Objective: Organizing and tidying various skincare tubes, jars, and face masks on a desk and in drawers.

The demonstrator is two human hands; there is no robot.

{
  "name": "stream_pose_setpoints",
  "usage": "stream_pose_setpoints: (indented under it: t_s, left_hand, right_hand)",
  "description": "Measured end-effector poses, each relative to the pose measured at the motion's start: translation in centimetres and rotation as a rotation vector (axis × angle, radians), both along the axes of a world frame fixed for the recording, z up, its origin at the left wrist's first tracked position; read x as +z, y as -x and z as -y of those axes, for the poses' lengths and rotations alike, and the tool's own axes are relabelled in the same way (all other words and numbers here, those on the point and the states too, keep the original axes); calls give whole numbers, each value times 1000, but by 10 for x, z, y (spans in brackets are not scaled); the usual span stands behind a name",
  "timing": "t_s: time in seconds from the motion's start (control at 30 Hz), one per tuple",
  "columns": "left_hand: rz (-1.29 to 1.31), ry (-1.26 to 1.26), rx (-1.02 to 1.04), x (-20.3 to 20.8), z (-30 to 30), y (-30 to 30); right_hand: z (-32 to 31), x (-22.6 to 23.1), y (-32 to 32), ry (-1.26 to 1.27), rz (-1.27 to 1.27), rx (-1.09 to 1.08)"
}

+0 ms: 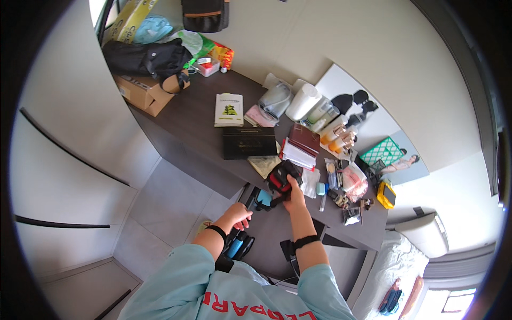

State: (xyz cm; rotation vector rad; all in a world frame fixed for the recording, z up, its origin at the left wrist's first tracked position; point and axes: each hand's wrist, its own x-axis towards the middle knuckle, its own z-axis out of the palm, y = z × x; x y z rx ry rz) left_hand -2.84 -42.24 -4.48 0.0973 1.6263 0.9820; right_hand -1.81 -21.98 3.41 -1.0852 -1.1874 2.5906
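Note:
My right hand (293, 193) is closed around a small black and red zip pouch (278, 177) at the desk's front edge. A black strap hangs from the pouch's lower side. My left hand (238, 215) is in the air in front of the desk, apart from the pouch. Its fingers are loosely bent and spread, and I see nothing in them. Between the hands, lower down, is a light blue and black object (263, 199) whose kind I cannot make out. Both forearms wear black bands.
On the dark desk (197, 114) are a black flat box (249, 143), a white book (229, 110), a brown notebook (304, 140), bottles (341, 138) and small items. A mirror (333, 85) leans on the wall. Further left sits a cardboard box (152, 93) under a black bag (144, 57).

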Motion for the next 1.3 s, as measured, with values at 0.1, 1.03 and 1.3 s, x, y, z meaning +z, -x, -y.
stream_pose_setpoints:
  t_s: [0.1,1.03,1.3]
  left_hand:
    - [-9,-13,-3,6,2,-3]
    - [11,37,57,1,-6,1]
    - [-4,49,49,3,-1,-1]
  right_hand:
    - [12,9,54,86,-86,2]
    - [29,-132,-43,-85,438,-21]
    - [23,-149,-37,158,459,-108]
